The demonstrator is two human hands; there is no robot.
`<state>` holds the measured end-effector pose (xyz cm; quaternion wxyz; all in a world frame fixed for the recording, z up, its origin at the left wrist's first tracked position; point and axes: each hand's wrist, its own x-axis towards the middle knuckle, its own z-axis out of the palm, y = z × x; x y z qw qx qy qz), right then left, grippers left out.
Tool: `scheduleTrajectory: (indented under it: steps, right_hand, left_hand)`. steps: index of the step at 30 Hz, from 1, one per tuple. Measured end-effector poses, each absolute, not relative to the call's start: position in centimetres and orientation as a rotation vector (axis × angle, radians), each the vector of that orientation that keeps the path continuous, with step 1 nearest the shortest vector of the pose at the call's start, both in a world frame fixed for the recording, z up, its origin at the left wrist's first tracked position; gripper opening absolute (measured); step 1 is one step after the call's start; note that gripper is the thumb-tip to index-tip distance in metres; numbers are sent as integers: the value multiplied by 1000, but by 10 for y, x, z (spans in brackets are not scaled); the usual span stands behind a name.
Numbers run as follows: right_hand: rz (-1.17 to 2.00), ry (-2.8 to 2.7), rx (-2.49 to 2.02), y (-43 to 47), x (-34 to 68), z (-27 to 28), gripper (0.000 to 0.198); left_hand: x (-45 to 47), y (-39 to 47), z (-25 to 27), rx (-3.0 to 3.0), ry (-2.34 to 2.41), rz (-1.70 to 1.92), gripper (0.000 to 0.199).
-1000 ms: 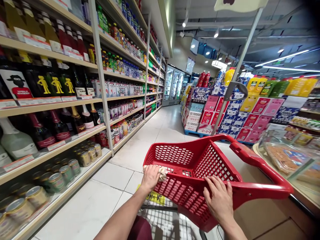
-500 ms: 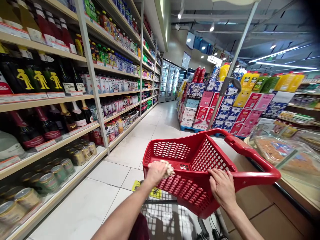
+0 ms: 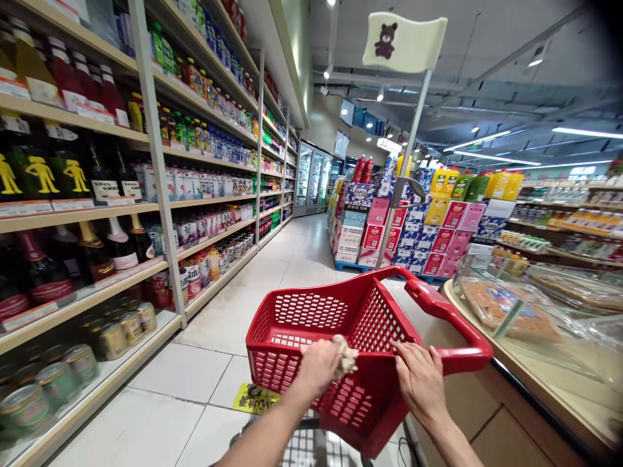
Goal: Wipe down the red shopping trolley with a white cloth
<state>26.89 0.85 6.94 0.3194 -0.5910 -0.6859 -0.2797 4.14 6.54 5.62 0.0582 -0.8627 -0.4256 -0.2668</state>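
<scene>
A red plastic shopping cart (image 3: 311, 305) with perforated walls stands side-on before me, its basket showing nothing inside. My left hand (image 3: 318, 366) is closed around a crumpled off-white cloth (image 3: 345, 355) and is at the basket's near rim. Bunched folds of the cloth stick out past the fingers. My right hand (image 3: 421, 379) grips the same rim farther right, close to where the red handle (image 3: 467, 324) joins the basket; its fingers bend over the edge and its thumb is hidden.
Shelves of bottles and cans (image 3: 126, 331) line the left side. On the right is a glass-edged counter (image 3: 525, 383) with packaged food. Stacked drink cartons (image 3: 374, 237) stand ahead, before a pole with a bear flag (image 3: 406, 42). A yellow floor sticker (image 3: 250, 397) lies beneath the cart.
My left hand with the cloth has slid rightward along the rim, closer to my right hand. The right hand keeps its hold. My view has turned right and tilted up, bringing the flag into sight.
</scene>
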Motion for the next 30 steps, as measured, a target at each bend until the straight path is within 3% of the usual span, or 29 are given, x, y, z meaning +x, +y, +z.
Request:
scheduleTrajectory:
  steps: [4, 8, 11, 18, 25, 30]
  right_hand:
    - [-796, -1752, -1571, 6, 282, 74, 37]
    - [-741, -1686, -1551, 6, 294, 75, 38]
    - [-649, -1654, -1514, 7, 286, 76, 37]
    - [-762, -1552, -1513, 9, 289, 86, 38]
    - [-727, -1508, -1564, 1, 304, 90, 37]
    - [-701, -1503, -1530, -1, 301, 88, 37]
  left_hand:
    - [81, 62, 57, -2658, -1283, -792, 27]
    - [21, 68, 54, -2610, -1382, -771, 38]
    - [3, 71, 55, -2577, -1409, -796, 34]
    - [132, 54, 84, -2667, -1283, -939, 20]
    - [93, 63, 71, -2614, -1309, -1077, 27]
    - [150, 57, 88, -2768, -1008, -1143, 27]
